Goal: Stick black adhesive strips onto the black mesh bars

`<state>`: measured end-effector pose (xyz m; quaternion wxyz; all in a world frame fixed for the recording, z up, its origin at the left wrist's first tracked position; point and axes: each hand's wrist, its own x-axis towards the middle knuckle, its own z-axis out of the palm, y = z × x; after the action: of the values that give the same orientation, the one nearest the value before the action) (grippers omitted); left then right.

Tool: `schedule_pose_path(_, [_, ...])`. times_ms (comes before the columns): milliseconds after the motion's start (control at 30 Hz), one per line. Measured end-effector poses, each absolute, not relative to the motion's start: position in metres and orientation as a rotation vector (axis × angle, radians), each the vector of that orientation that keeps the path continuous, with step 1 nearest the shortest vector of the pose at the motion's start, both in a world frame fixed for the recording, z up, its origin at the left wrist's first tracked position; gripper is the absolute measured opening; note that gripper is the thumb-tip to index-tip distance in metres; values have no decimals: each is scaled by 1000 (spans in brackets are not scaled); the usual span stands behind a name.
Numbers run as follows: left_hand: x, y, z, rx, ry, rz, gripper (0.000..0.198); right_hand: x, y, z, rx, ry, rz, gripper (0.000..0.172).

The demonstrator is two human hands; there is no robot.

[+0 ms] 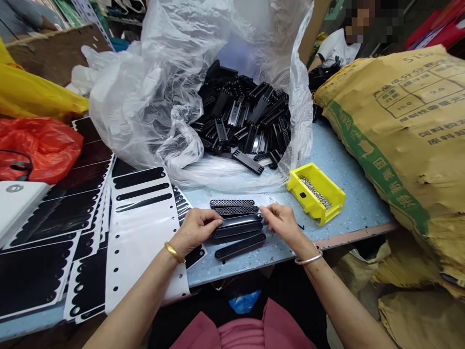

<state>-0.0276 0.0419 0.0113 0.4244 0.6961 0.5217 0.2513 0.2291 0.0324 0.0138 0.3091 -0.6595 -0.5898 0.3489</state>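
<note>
A glossy black adhesive strip [240, 220] stretches between my two hands, above a short row of black plastic bars [238, 231]. My left hand [196, 229] pinches its left end, and the fingers of my right hand [281, 222] are closed at its right end. Behind the strip lie bars with a lattice pattern facing up [232, 203]. Closest to me, a smooth black bar [240, 246] rests at a slant. Beside my left forearm is a white backing sheet [141, 232] with a few black strips left at its top.
A clear plastic bag [145, 106] full of black bars [250, 111] stands open at the back. To the right are a yellow bin [336, 194] of small metal pieces and a large printed sack [399, 121]. Black sticker sheets [43, 266] and a red bag [39, 148] lie left.
</note>
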Motion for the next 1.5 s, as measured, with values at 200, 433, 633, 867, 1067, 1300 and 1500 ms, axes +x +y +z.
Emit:
schedule_pose_path(200, [-28, 41, 13, 1739, 1288, 616, 23, 206, 33, 9, -1953, -1740, 536, 43])
schedule_pose_path(433, [-29, 40, 12, 1792, 1345, 607, 22, 221, 39, 4, -1714, -1660, 895, 31])
schedule_pose_path(633, [-13, 25, 28, 2373, 1411, 1012, 18, 224, 36, -1, -1671, -1731, 763, 34])
schedule_pose_path(867, [39, 5, 33, 2785, 823, 701, 44, 220, 29, -5, -1614, -1852, 496, 34])
schedule_pose_path(1067, [-16, 22, 40, 2600, 1021, 628, 27, 220, 29, -6, -1598, -1900, 429, 42])
schedule_pose_path(1300, [-171, 55, 57, 1914, 2447, 822, 49, 237, 24, 6, -1514, -2028, 213, 45])
schedule_pose_path(1500, [-206, 57, 32, 1842, 2521, 212, 65, 202, 29, 35, -1289, -1951, 189, 32])
